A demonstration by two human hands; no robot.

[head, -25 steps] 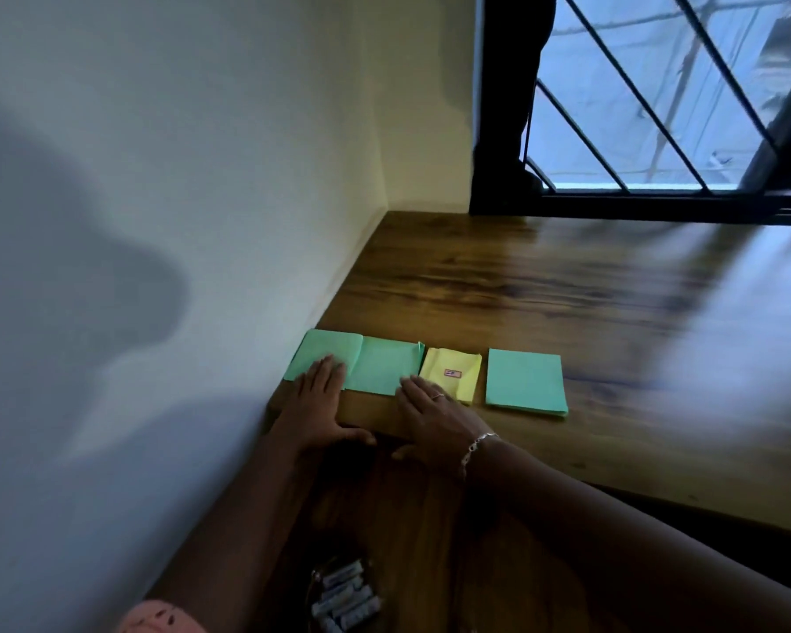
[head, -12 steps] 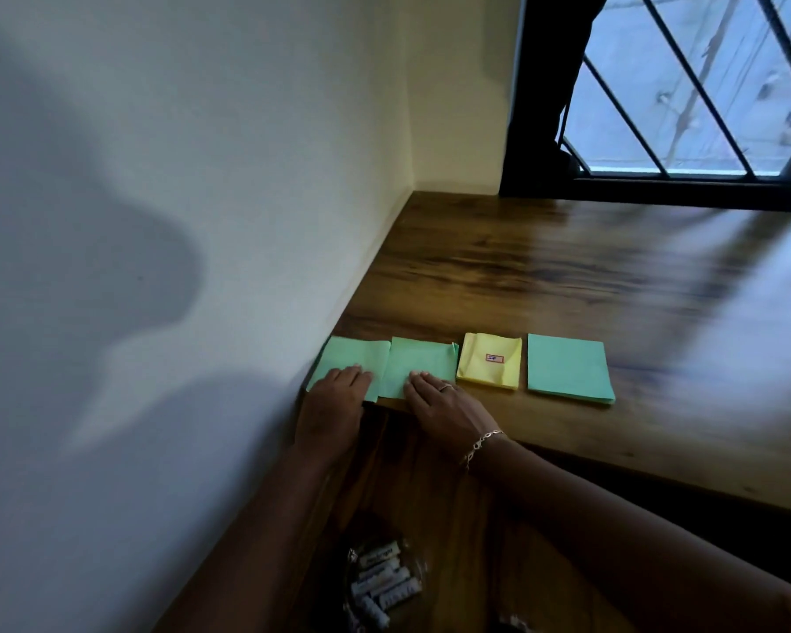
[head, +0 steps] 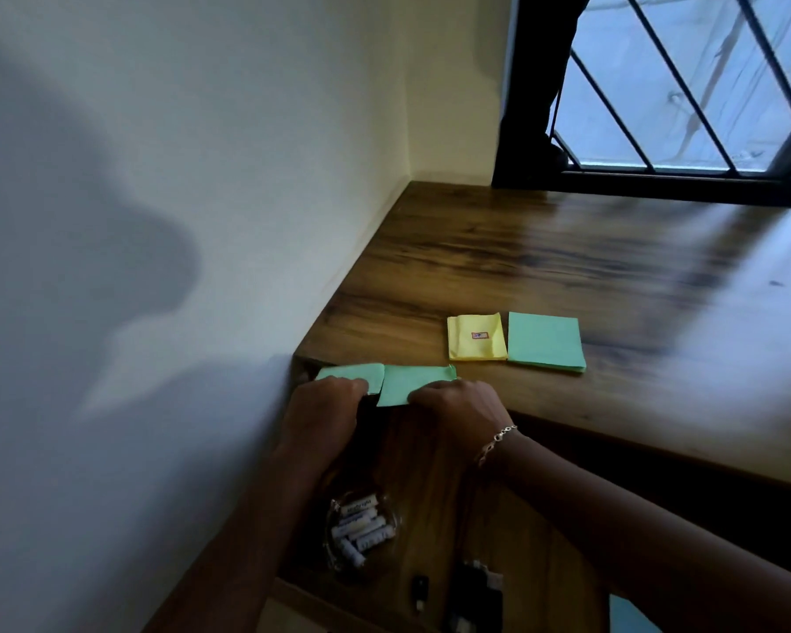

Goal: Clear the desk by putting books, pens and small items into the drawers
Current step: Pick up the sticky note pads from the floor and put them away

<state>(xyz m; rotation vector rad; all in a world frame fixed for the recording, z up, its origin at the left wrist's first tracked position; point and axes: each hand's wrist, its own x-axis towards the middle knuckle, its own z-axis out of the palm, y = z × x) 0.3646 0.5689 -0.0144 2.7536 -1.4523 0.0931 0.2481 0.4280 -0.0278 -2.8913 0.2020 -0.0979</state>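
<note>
- Hands: the left hand (head: 325, 404) has its fingers curled over the near edge of the left green pad (head: 350, 373), and the right hand (head: 457, 406) curls in the same way over the near edge of the right green pad (head: 412, 381). Both seem to pinch the paper. The thumbs are hidden underneath, so this grip is a judgement.
- Place of the pads: both lie at the front-left corner of the desk (head: 567, 249), close to the wall, and their near edges reach out past the front edge of the desk. They are side by side, touching or almost touching. It cannot be told if they are two pads or one opened booklet.
- Deciding relation: the drawer (head: 430, 477) stands open just below the pads, on the person's side of them. The way for the pads is therefore toward the body and down, not sideways.
- Long axis: the pair makes a row from left to right along the desk edge. Each hand is on its own pad, so the arms need no crossing.
- Inside the drawer: a clear container (head: 361, 527) with small white tubes lies between the two forearms, and some dark small things (head: 476, 591) lie nearer the person. The bare wood beyond the container looks like the likely landing place.
- Not yet cleared: a yellow pad (head: 476, 338) with a small red label and a far green pad (head: 544, 342) lie touching each other, farther in on the desk and to the right. The right hand is the nearer one to them.
</note>
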